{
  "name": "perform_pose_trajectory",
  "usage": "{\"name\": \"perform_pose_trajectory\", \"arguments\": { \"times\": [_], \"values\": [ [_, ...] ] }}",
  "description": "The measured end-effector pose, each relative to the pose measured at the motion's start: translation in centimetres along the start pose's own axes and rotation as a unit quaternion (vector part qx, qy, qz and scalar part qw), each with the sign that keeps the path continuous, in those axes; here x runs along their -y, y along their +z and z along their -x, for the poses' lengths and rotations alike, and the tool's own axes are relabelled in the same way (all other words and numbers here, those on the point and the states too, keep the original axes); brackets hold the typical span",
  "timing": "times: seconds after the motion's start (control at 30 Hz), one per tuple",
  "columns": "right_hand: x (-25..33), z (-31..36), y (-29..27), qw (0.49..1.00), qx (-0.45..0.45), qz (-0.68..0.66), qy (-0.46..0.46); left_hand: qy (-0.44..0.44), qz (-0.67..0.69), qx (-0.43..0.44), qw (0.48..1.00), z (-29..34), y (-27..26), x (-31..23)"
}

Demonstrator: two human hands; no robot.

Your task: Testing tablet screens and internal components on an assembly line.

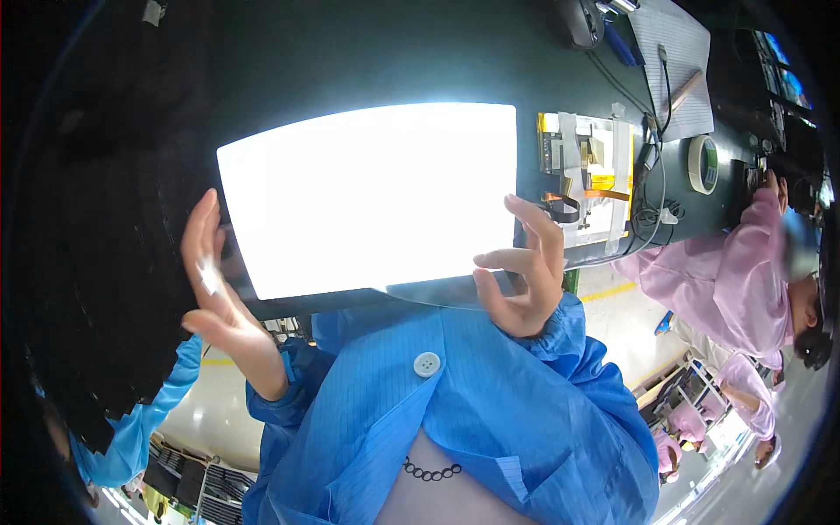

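- At the near side of the dark green table [350,52], directly before the wearer's blue striped smock [376,411], was a glowing white rectangular panel with a dark border [372,201].
- Panel's long axis ran left to right across the body, right end slightly farther off; resting flat or propped up, cannot tell.
- Key relation: panel lay between the two hands; right hand [529,271] nearer, overlapping its lower right corner, lit face just left of those fingertips.
- Right hand pose: palm turned toward the panel, fingers bent, thumb and index tips close together over the lower edge, another finger up by the right edge. Whether they pinched anything thin, cannot tell.
- Translucent strip [437,291] showed along the lower edge, left of the right thumb.
- Left hand [219,289]: beside the left edge, fingers pointing away from the body, held together, thumb spread outward; no grip visible, edge contact unclear.
- Right of panel: yellow-edged board assembly with clear tape strips [584,157], then a cream tape roll [696,166].
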State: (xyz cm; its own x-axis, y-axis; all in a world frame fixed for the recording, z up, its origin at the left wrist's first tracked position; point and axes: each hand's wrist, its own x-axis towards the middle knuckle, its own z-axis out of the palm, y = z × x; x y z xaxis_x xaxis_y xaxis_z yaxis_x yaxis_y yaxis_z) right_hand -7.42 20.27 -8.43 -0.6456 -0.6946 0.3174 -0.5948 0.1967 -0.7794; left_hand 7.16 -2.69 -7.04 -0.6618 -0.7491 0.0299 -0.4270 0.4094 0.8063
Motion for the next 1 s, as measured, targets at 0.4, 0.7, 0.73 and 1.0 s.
{"name": "perform_pose_trajectory", "arguments": {
  "times": [0.4, 0.7, 0.73, 1.0],
  "values": [
    [1.2, -0.4, -1.5, 0.988, -0.026, 0.086, -0.128, -0.061, 0.217, -0.075, 0.971, 1.4, 0.1, 1.6],
    [3.5, -0.8, 0.5, 0.872, 0.289, -0.395, 0.011, 0.122, -0.116, -0.101, 0.981, -0.7, -0.1, 2.0],
    [3.5, -0.9, 0.7, 0.880, 0.274, -0.387, 0.000, 0.124, -0.114, -0.098, 0.981, -1.0, 0.0, 1.8],
    [1.8, -3.1, -3.7, 0.992, -0.086, 0.044, -0.083, 0.178, -0.093, -0.002, 0.980, 1.8, -2.8, -4.0]
  ]
}}
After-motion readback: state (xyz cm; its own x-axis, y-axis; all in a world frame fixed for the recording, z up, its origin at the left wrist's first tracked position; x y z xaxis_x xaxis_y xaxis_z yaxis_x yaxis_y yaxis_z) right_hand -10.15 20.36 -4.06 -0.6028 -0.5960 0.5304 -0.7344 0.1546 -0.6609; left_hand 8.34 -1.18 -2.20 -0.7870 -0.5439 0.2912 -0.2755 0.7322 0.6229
